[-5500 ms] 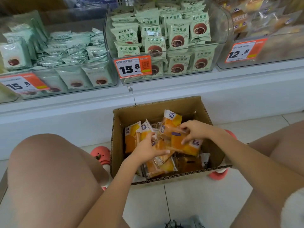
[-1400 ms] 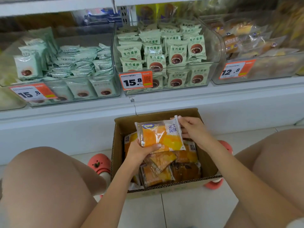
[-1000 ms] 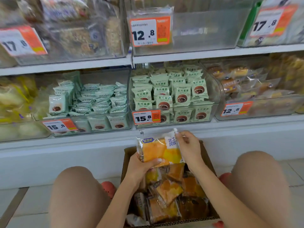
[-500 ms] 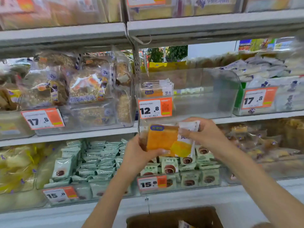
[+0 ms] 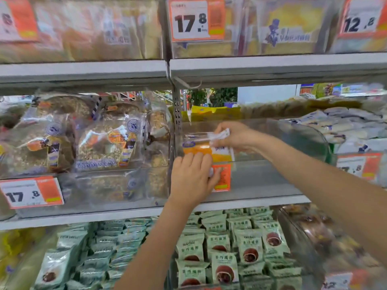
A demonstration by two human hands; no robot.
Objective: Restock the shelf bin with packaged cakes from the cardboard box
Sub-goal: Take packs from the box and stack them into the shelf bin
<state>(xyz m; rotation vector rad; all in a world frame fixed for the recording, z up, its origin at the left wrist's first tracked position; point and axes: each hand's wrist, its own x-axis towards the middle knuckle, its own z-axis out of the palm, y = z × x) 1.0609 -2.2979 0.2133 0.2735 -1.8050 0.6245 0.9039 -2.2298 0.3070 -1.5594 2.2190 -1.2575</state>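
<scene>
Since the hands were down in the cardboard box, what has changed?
Both hands lifted the orange cake packets from the box up into the clear shelf bin. Right hand still pinches their top edge; left hand now presses the bin's front. Shelf stock unchanged.

The scene is brightly and evenly lit, with a soft, slightly warm cast and no hard shadows; only the undersides of the shelf boards [image 5: 83, 80] go dim. A small hot glare sits on the clear wrapper of the cake pack [image 5: 206, 146], just above the left hand's fingers [image 5: 193, 159]. Motion blur smears most of the view, heaviest on the price tags [image 5: 196, 18] well above the fingers and on the bags to their far left and right. Shelf edges bow toward the corners from the wide-angle lens. The green packets [image 5: 222, 248] below the fingers are sharpest.
</scene>
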